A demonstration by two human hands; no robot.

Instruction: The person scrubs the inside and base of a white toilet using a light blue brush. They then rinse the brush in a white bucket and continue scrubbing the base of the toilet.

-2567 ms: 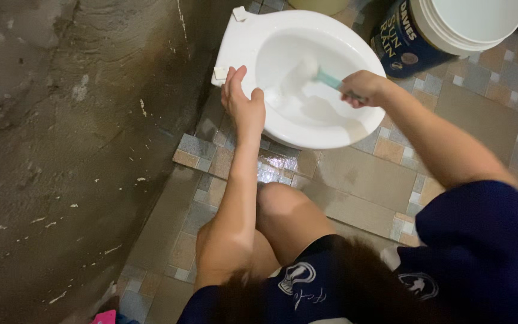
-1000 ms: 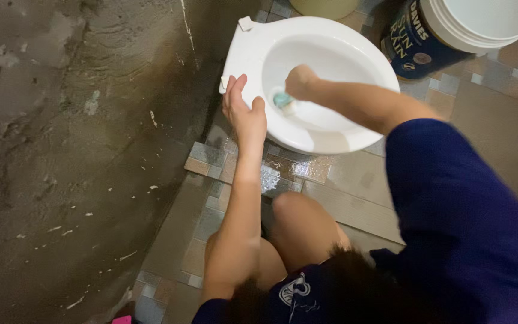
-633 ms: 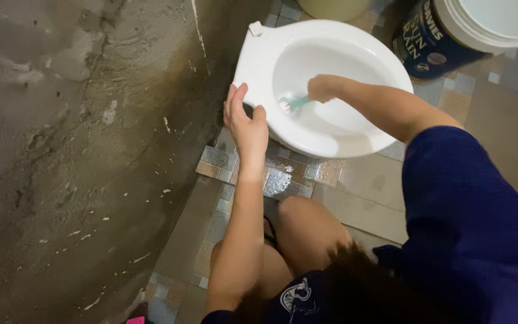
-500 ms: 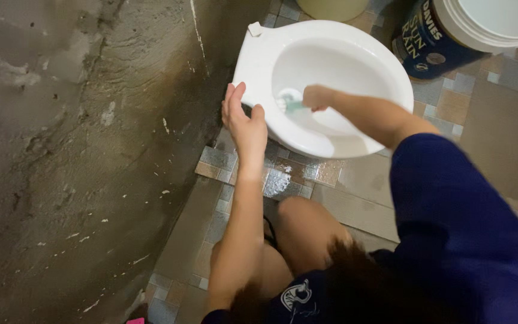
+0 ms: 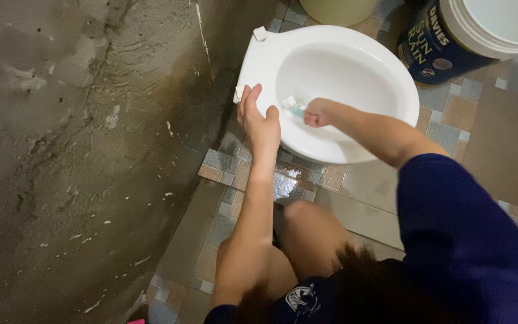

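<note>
**Scrubbing the near-left wall of the bowl**

The person crouches on the tiled floor (image 5: 361, 198) in front of a white toilet bowl (image 5: 385, 78), which sits low beside a rough concrete wall (image 5: 79, 150). The bowl's inside looks white and clean across the far side and the bottom, as far as the light lets me judge; the brush is at work on the near-left part, just under the rim. I'd say the scrubbing is well along, with this side in hand and rinsing not yet done, though I can't tell whether any dirt is left.

The right hand (image 5: 318, 112) reaches in over the near rim, forearm stretched out from a dark blue sleeve (image 5: 469, 234), and is closed in a fist around the teal handle of a small brush (image 5: 294, 108). The pale brush head points toward the left wall of the bowl and seems to touch it.

The left hand (image 5: 260, 117) rests on the bowl's left rim, fingers straight and pointing away from the body, thumb hooked over the inner edge. It is braced there, grasping the rim loosely and holding nothing else.

A dark blue paint bucket (image 5: 433, 45) with white pails stacked in it stands just beyond the bowl on the right.
</note>
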